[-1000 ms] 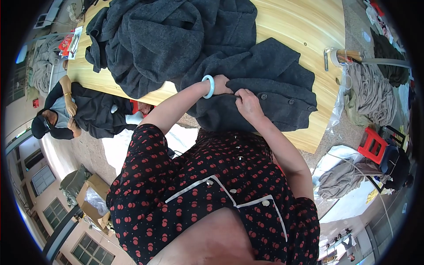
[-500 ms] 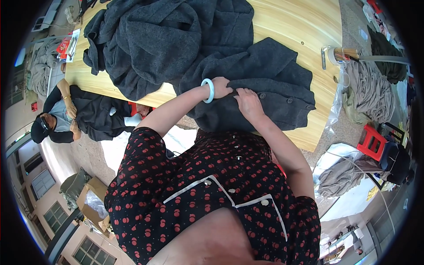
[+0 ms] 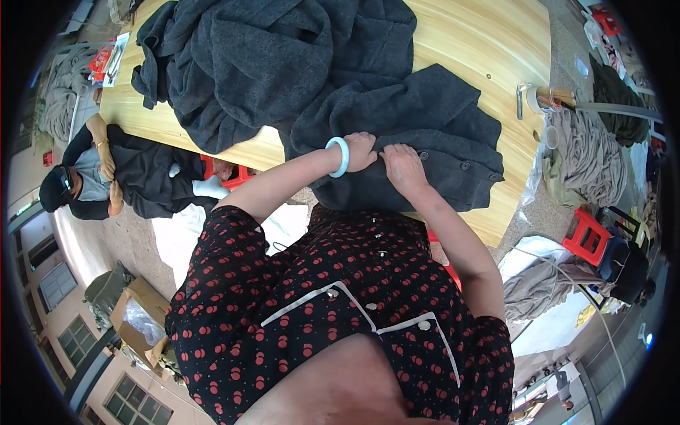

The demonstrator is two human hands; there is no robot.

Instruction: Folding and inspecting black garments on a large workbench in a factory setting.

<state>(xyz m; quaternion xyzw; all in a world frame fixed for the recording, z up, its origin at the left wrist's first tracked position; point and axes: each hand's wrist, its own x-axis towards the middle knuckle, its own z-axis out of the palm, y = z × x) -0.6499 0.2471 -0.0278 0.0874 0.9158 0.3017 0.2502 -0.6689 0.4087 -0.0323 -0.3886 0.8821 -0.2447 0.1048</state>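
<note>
Dark grey woollen garment with round dark buttons (image 3: 464,165) lies at the near edge of the pale wood-grain tabletop (image 3: 482,42), close against the wearer's body. Left hand (image 3: 363,150), pale blue ring bangle (image 3: 345,157) at its wrist, rests on the cloth, fingers partly curled; cannot tell whether they pinch any fabric. Right hand (image 3: 404,166) sits just beside it, short of the first visible button, fingers bent and close together on the garment; its grip is likewise unclear. Beyond, to the left, a rumpled heap of dark grey cloth (image 3: 269,64). A co-worker (image 3: 88,173) in a black cap sits at left.
</note>
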